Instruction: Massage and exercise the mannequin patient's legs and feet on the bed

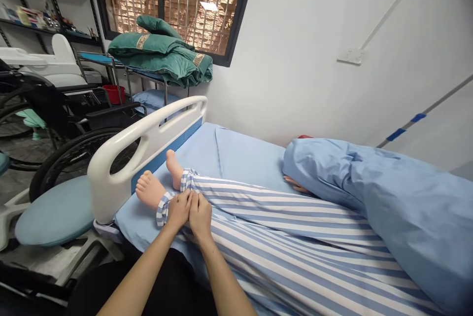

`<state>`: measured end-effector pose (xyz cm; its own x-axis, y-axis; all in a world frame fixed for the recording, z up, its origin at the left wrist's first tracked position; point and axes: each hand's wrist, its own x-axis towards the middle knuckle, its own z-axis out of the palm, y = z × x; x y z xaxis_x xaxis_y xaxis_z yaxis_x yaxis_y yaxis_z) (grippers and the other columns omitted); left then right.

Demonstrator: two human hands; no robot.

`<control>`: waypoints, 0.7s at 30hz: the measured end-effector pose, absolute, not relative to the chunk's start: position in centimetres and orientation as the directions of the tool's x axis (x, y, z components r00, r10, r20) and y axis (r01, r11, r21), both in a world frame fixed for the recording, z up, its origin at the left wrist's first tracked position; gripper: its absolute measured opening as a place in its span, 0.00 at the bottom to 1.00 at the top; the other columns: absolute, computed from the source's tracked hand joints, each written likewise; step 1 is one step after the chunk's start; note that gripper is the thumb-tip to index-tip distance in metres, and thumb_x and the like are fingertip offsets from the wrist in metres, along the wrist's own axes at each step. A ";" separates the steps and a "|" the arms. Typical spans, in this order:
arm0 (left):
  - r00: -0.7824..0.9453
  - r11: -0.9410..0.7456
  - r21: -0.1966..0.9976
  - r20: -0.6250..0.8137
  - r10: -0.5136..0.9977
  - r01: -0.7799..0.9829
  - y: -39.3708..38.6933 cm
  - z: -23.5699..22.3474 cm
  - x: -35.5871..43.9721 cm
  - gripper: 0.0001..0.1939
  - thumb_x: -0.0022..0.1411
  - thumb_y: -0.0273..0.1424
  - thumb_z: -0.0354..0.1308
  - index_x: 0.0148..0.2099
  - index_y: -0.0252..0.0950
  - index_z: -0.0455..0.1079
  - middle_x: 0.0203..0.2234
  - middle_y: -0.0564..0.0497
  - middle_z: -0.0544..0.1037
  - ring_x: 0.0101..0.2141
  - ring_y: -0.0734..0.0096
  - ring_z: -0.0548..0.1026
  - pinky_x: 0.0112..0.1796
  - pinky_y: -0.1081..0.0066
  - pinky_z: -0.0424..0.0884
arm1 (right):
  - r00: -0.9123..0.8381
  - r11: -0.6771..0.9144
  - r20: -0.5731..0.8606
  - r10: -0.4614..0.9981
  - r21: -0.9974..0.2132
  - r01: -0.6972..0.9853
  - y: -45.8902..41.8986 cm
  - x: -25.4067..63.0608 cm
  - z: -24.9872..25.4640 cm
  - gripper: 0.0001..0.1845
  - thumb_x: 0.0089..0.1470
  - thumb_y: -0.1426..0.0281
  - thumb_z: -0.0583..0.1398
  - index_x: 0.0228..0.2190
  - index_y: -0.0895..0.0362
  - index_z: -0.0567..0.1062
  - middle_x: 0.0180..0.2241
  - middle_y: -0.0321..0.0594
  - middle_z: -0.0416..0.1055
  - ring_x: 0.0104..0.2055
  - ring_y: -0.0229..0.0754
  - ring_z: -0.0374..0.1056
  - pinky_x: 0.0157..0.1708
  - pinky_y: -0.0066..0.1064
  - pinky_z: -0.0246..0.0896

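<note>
My left hand (180,208) and my right hand (200,211) are side by side on the nearer lower leg, just above the ankle. Their fingers curl over the blue-and-white striped trouser leg (236,234) and grip it; the fingertips are hidden. A smooth bare foot (150,189), like a manikin's, sticks out of the nearer cuff. Beyond it is the other foot (173,169), toes up, with its leg lying straight in the same striped cloth. A blue quilt (369,173) covers the upper body, and part of a hand (296,185) shows under its edge.
The white footboard (111,163) closes off the left end of the bed (236,151). Past it are a wheelchair (74,143) and a pale blue-green padded seat (55,212). Folded green quilts (166,54) are stacked under the window. A wall (295,50) runs along the far side.
</note>
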<state>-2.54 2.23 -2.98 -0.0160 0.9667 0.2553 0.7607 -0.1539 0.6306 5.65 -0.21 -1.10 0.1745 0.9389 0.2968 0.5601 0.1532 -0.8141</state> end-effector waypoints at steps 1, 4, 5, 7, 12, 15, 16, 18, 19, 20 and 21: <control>-0.024 -0.151 0.666 0.247 0.969 0.730 2.4 -2.8 -2.4 0.14 0.61 0.36 0.40 0.28 0.37 0.62 0.23 0.51 0.72 0.27 0.71 0.67 0.29 0.73 0.56 | 0.179 0.156 0.293 0.939 -0.828 0.539 -0.1 5.7 -1.1 0.21 0.59 0.61 0.44 0.24 0.57 0.70 0.23 0.40 0.71 0.26 0.40 0.64 0.27 0.28 0.49; -0.090 -0.115 0.816 0.199 0.976 0.566 2.8 -1.8 -1.8 0.16 0.60 0.37 0.43 0.22 0.36 0.57 0.18 0.54 0.66 0.23 0.75 0.64 0.27 0.75 0.55 | 0.200 0.164 0.285 0.938 -0.868 0.468 0.3 5.9 -1.3 0.21 0.59 0.62 0.44 0.25 0.57 0.70 0.26 0.41 0.71 0.28 0.40 0.65 0.28 0.28 0.51; -0.119 -0.103 0.866 0.184 0.976 0.489 3.0 -1.2 -1.5 0.16 0.59 0.38 0.43 0.21 0.36 0.55 0.16 0.56 0.63 0.22 0.76 0.62 0.26 0.75 0.54 | 0.210 0.163 0.281 0.936 -0.879 0.447 0.4 5.9 -1.4 0.22 0.59 0.62 0.43 0.24 0.57 0.69 0.25 0.41 0.71 0.28 0.40 0.64 0.28 0.28 0.50; -0.166 -0.102 0.940 0.164 0.973 0.326 3.0 0.0 -0.7 0.18 0.57 0.39 0.46 0.20 0.36 0.53 0.14 0.58 0.58 0.20 0.78 0.59 0.23 0.76 0.53 | 0.232 0.165 0.276 0.933 -0.899 0.406 0.5 6.0 -1.6 0.22 0.59 0.62 0.43 0.21 0.57 0.67 0.22 0.39 0.68 0.25 0.39 0.62 0.26 0.28 0.50; -0.324 -0.152 0.988 0.133 0.937 -0.034 2.3 1.1 1.3 0.18 0.54 0.38 0.49 0.19 0.37 0.48 0.13 0.60 0.52 0.18 0.80 0.53 0.21 0.77 0.53 | 0.262 0.184 0.266 0.928 -0.937 0.297 0.4 6.4 -1.6 0.21 0.57 0.61 0.45 0.18 0.56 0.62 0.18 0.34 0.62 0.23 0.37 0.58 0.24 0.27 0.48; -0.389 -0.117 0.993 0.111 0.914 0.009 2.0 -0.3 1.7 0.17 0.53 0.36 0.49 0.18 0.37 0.49 0.13 0.59 0.54 0.18 0.80 0.54 0.21 0.76 0.53 | 0.286 0.165 0.235 0.929 -0.955 0.247 0.4 6.6 -1.4 0.21 0.56 0.61 0.46 0.18 0.57 0.62 0.18 0.34 0.63 0.22 0.36 0.57 0.24 0.27 0.49; -0.373 -0.106 0.992 0.125 0.919 0.069 2.0 -0.9 1.8 0.16 0.53 0.35 0.49 0.17 0.37 0.50 0.12 0.59 0.55 0.18 0.79 0.54 0.21 0.76 0.53 | 0.294 0.164 0.230 0.928 -0.958 0.234 0.4 6.7 -1.4 0.21 0.56 0.60 0.46 0.18 0.57 0.63 0.18 0.35 0.63 0.23 0.36 0.57 0.24 0.27 0.50; -0.316 -0.116 0.974 0.175 0.933 0.197 2.1 -1.9 1.7 0.16 0.53 0.35 0.48 0.17 0.37 0.52 0.12 0.58 0.57 0.19 0.79 0.56 0.22 0.76 0.53 | 0.308 0.170 0.232 0.922 -0.961 0.217 0.4 6.7 -1.5 0.20 0.56 0.60 0.46 0.19 0.57 0.64 0.19 0.35 0.64 0.23 0.36 0.58 0.25 0.27 0.51; -0.290 -0.126 0.960 0.198 0.936 0.248 2.2 -2.2 1.6 0.16 0.54 0.35 0.47 0.17 0.36 0.52 0.13 0.58 0.58 0.19 0.78 0.56 0.23 0.76 0.53 | 0.314 0.170 0.232 0.921 -0.962 0.212 0.5 6.7 -1.5 0.20 0.56 0.60 0.46 0.19 0.57 0.64 0.19 0.36 0.64 0.23 0.37 0.58 0.25 0.27 0.52; -0.274 -0.132 0.947 0.215 0.937 0.291 2.3 -2.4 1.6 0.16 0.54 0.35 0.46 0.18 0.36 0.53 0.13 0.58 0.59 0.19 0.78 0.57 0.24 0.75 0.53 | 0.322 0.165 0.227 0.919 -0.964 0.207 0.5 6.8 -1.6 0.20 0.56 0.59 0.46 0.20 0.57 0.64 0.20 0.36 0.65 0.23 0.37 0.59 0.25 0.27 0.52; -0.261 -0.134 0.936 0.225 0.939 0.326 2.3 -2.4 1.5 0.15 0.55 0.35 0.46 0.18 0.36 0.53 0.14 0.58 0.60 0.20 0.78 0.58 0.24 0.75 0.53 | 0.326 0.160 0.221 0.919 -0.966 0.204 0.6 6.7 -1.7 0.20 0.56 0.59 0.46 0.20 0.57 0.65 0.19 0.36 0.65 0.24 0.37 0.59 0.25 0.27 0.52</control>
<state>1.50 2.30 -2.44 -0.2606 0.9389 0.2249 0.3263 -0.1337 0.9358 6.74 0.57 -1.67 0.3255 0.9194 0.2209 0.2038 0.1599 -0.9659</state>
